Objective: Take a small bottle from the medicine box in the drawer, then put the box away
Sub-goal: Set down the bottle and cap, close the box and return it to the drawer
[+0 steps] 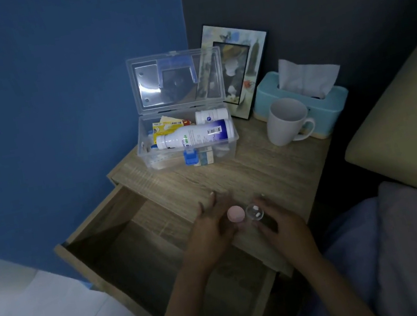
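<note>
The clear plastic medicine box [145,152] stands on the back of the wooden nightstand with its lid up. Inside lie a large white bottle [192,136], a smaller white bottle [211,115] and some packets. Near the nightstand's front edge my right hand [280,224] is closed around a small clear bottle [254,212], whose open mouth shows pills inside. My left hand [211,227] holds its pink cap [235,213] just left of the bottle. The drawer [122,245] below stands pulled out, and its inside looks dark and bare.
A white mug [286,122], a teal tissue box [332,105] and a picture frame [236,69] stand at the back right of the nightstand top. A bed with a pillow lies to the right. Blue wall is on the left.
</note>
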Action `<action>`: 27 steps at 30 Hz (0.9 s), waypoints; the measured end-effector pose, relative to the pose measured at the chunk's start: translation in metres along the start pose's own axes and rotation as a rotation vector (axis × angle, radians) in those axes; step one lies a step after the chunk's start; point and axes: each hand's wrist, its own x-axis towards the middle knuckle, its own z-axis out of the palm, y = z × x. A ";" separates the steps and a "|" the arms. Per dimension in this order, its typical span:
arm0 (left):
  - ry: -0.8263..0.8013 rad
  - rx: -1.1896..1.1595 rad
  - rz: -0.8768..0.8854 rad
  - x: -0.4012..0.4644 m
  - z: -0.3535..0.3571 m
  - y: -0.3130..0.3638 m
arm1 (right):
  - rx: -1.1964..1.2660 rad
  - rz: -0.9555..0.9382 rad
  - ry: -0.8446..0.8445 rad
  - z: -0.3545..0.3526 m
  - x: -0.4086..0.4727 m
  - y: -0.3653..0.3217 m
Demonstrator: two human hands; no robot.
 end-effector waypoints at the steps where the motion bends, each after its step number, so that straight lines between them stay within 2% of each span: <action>1: 0.007 0.046 0.013 -0.001 -0.003 -0.001 | 0.010 -0.002 -0.001 0.000 0.000 0.000; 4: 0.037 0.250 0.028 -0.001 -0.012 -0.010 | 0.120 0.021 0.041 -0.002 0.000 0.000; 10: -0.050 0.583 -0.033 0.002 -0.007 -0.023 | 0.417 0.102 0.404 -0.033 0.039 -0.008; 15: -0.032 0.617 -0.048 0.000 -0.005 -0.019 | 0.287 0.059 0.677 -0.073 0.114 -0.007; 20: -0.028 0.630 -0.037 0.000 -0.005 -0.017 | 0.116 0.301 0.725 -0.085 0.166 0.013; 23: -0.018 0.619 -0.030 0.000 -0.003 -0.020 | -0.005 0.298 0.818 -0.085 0.171 0.010; 27: -0.016 0.605 -0.024 0.000 -0.002 -0.019 | 0.059 0.339 0.861 -0.081 0.169 0.007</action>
